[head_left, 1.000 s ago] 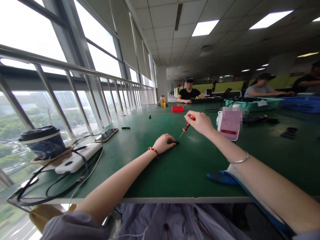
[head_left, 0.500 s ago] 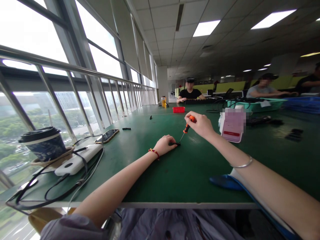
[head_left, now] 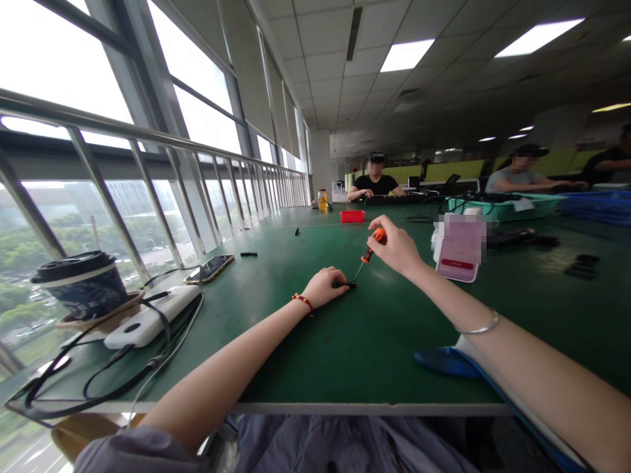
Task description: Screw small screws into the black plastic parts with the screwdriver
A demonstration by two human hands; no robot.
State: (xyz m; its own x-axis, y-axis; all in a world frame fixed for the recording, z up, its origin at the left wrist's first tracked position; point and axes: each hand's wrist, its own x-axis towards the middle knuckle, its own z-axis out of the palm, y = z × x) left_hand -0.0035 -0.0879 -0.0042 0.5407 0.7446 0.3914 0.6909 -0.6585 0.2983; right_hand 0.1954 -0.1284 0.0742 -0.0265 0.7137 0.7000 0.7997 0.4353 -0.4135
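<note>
Nearest, on the left of the bench [head_left: 315, 368], a lidded cup [head_left: 86, 289] and a white block [head_left: 148, 322] with cables [head_left: 156, 361] sit well apart from the hands. Farther in, the left hand [head_left: 323, 287]'s fingers pinch a small black part [head_left: 351, 284] on the bench, while the right hand [head_left: 398, 249]'s grasp a screwdriver [head_left: 367, 255], tip down at it. Beyond, a phone [head_left: 456, 246] stands near the right hand, then a red box [head_left: 352, 216] and green basket [head_left: 535, 209].

The left hand [head_left: 323, 288] partly hides a small black piece [head_left: 351, 285]; whether the screwdriver [head_left: 366, 253] touches it is too small to tell. The right edge crops a far person [head_left: 614, 162].
</note>
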